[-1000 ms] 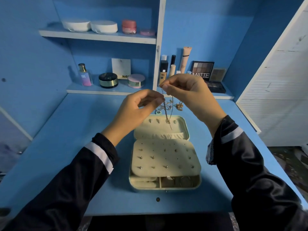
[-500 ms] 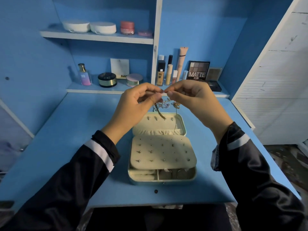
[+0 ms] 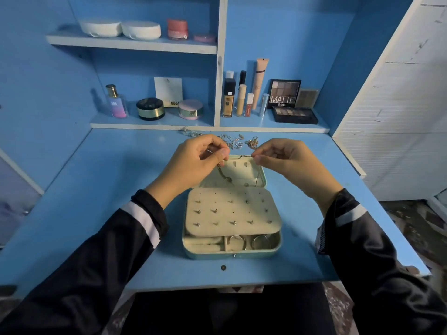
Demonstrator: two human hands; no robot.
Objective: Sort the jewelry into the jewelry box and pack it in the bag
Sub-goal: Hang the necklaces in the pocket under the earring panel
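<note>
the blue desk fills most of the view. its front edge runs just below the box and its right edge meets a white slatted panel. along the back, the lower shelf carries bottles, jars and palettes, its lip just behind the hands. blue surface runs wide on either side of the jewelry box, more on the left than on the right.

the box sits open near the front edge, its lid lying back flat toward the shelf. a cream earring panel dotted with studs covers most of the base, and rings lie in the front compartments.

both hands are raised above the lid, a small gap between them. the left hand and right hand each pinch one thin chain between thumb and fingertips. it spans the gap, and loose lengths dangle down over the lid. loose jewelry lies heaped on the desk just behind the hands, below the shelf lip.
</note>
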